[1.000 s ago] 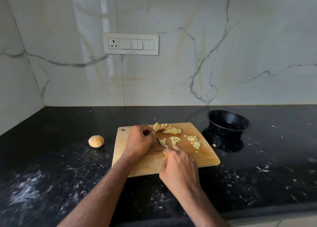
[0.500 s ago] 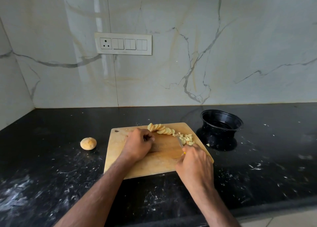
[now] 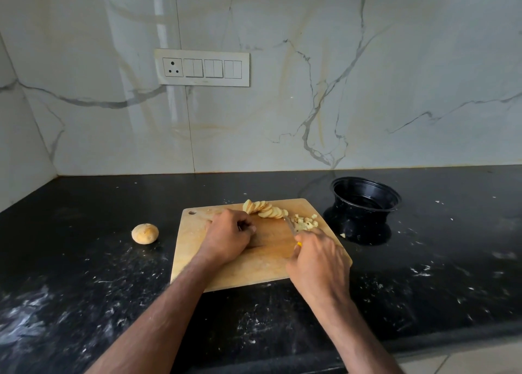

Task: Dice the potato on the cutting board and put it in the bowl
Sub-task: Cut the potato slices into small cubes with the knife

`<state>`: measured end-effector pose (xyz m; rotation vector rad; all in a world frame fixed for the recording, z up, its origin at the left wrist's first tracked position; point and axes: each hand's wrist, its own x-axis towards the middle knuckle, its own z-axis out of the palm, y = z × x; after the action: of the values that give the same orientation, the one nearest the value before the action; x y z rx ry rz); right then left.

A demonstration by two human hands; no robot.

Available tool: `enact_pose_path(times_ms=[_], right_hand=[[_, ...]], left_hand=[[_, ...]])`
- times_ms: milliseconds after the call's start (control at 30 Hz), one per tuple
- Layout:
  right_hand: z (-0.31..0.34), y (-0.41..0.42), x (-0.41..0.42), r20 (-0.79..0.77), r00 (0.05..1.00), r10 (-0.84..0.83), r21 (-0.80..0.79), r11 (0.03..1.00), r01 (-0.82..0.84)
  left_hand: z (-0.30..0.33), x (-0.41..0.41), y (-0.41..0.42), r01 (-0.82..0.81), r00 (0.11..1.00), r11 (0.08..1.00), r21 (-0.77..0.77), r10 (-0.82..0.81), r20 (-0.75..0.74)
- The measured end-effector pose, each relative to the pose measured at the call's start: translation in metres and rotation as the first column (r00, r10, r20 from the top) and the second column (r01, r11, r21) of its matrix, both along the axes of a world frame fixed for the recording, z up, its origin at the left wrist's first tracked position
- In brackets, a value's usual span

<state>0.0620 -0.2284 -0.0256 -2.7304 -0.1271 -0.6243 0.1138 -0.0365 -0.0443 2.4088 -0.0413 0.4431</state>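
Observation:
A wooden cutting board [image 3: 254, 269] lies on the black counter. A fanned row of potato slices [image 3: 265, 209] sits at its far edge. A small heap of diced potato [image 3: 305, 222] lies at the far right corner. My right hand [image 3: 319, 260] grips a knife with a yellow handle, its blade [image 3: 291, 226] against the left side of the diced heap. My left hand [image 3: 227, 236] rests on the board with curled fingers; whether it holds anything I cannot make out. The black bowl [image 3: 365, 201] stands to the right of the board, and looks empty.
A whole potato piece [image 3: 145, 233] lies on the counter left of the board. One stray bit of potato [image 3: 342, 235] lies between board and bowl. The counter [image 3: 84, 289] is dusted with white smears. A marble wall with a switch panel [image 3: 202, 67] stands behind.
My right hand with the knife has swept right across the board, pushing the diced pieces into one heap at the far right corner. My left hand has stayed put.

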Motion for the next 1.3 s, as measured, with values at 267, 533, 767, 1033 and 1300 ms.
enact_pose_path(times_ms=[267, 533, 767, 1033, 1300], right_hand=[[-0.004, -0.004, 0.004, -0.003, 1.000, -0.029, 0.020, 0.999, 0.029], [0.007, 0.007, 0.008, 0.069, 0.995, 0.075, 0.021, 0.997, -0.076], [0.018, 0.018, 0.027, 0.094, 0.991, 0.099, -0.005, 0.995, -0.099], [-0.002, 0.018, 0.037, 0.071, 0.991, 0.118, 0.034, 0.992, -0.120], [-0.006, 0.014, 0.044, 0.089, 0.987, 0.132, 0.081, 0.987, -0.140]], left_hand=[[0.002, -0.001, -0.001, -0.012, 1.000, 1.000, -0.010, 0.011, -0.016], [0.006, -0.006, 0.001, -0.019, 0.998, 0.996, -0.087, 0.024, 0.062], [0.015, -0.010, 0.018, -0.208, 0.971, 0.971, -0.117, 0.219, 0.092], [0.024, 0.020, 0.029, -0.151, 0.986, 0.974, -0.169, 0.161, 0.048], [0.051, 0.075, 0.031, 0.115, 0.957, 0.959, 0.259, -0.037, -0.288]])
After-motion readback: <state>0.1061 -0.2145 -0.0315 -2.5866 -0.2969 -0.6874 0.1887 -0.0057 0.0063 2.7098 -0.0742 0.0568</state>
